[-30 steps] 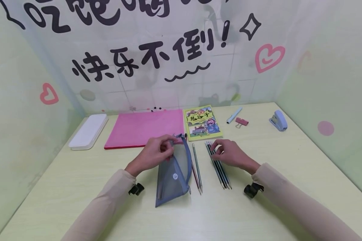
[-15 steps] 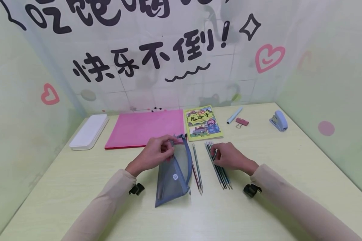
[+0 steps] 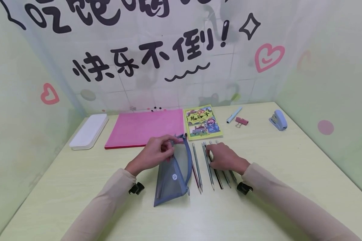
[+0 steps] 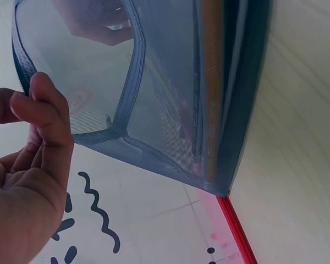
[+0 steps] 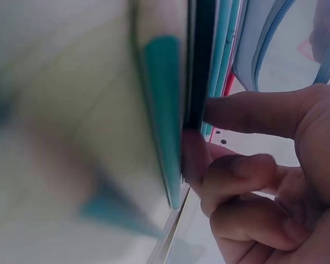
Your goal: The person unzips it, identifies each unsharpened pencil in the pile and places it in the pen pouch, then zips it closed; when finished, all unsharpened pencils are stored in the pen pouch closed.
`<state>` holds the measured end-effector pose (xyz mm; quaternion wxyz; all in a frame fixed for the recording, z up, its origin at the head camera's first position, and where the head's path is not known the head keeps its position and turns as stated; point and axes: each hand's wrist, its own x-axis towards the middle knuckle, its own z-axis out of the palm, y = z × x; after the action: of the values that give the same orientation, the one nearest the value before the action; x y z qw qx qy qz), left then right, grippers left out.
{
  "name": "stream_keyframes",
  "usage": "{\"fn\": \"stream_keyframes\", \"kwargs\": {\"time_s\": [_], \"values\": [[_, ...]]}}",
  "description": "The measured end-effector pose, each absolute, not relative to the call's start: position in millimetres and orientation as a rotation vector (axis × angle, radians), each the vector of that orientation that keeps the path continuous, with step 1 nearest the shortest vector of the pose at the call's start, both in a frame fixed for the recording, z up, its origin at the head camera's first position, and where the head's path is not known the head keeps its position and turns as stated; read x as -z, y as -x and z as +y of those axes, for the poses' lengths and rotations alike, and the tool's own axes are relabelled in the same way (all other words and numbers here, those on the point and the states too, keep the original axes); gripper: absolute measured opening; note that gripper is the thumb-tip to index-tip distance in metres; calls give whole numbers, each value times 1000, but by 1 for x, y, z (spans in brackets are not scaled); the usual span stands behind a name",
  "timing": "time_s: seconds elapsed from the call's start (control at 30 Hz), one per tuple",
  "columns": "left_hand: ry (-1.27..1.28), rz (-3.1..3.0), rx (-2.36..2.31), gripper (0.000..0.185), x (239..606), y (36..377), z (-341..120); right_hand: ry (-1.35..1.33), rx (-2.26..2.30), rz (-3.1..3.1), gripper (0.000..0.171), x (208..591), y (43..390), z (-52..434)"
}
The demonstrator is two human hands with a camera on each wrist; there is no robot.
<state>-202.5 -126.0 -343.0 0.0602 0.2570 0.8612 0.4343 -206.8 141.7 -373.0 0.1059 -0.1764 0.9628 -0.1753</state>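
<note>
My left hand [image 3: 155, 150] pinches the upper edge of a blue-grey mesh pencil case [image 3: 170, 187], whose zipped mouth gapes toward the right. Through the mesh in the left wrist view, a long brown stick-like item [image 4: 212, 99] lies along the bottom. My right hand [image 3: 226, 158] is over a spread of several pencils on the table, thumb and finger pinching a dark pencil [image 5: 201, 60]. Left of it lies a green pencil [image 3: 209, 172]; others poke out below the palm. Between case and right hand lie another green pencil [image 3: 198, 167] and a dark red pencil [image 3: 195, 177].
Behind the hands lie a pink folder [image 3: 147, 127] and a yellow comic-style booklet [image 3: 202, 123]. A white case [image 3: 88, 132] is at the left. Toward the right are a light blue pen [image 3: 234, 114], a red binder clip [image 3: 242, 121] and a blue stapler [image 3: 278, 120]. Printed walls enclose the table.
My right hand has shifted slightly left and down onto the pencils, which have gone from a tight bundle to a spread row. The left hand and pencil case stay nearly still.
</note>
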Motion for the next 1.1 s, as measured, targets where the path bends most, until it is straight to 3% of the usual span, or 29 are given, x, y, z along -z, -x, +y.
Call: {"fn": "stream_keyframes", "kwargs": {"time_s": [0.3, 0.57, 0.87, 1.1], "values": [[-748, 2612, -1315, 36, 343, 201, -128, 445, 650, 2779, 28, 372, 213, 139], [-739, 2620, -1315, 36, 344, 202, -128, 368, 1107, 2631, 33, 364, 212, 140], [-783, 2621, -1318, 37, 345, 203, -127, 338, 1651, 2408, 41, 366, 208, 116], [-772, 2634, -1293, 34, 343, 203, -125, 314, 1768, 2364, 38, 368, 199, 94]]}}
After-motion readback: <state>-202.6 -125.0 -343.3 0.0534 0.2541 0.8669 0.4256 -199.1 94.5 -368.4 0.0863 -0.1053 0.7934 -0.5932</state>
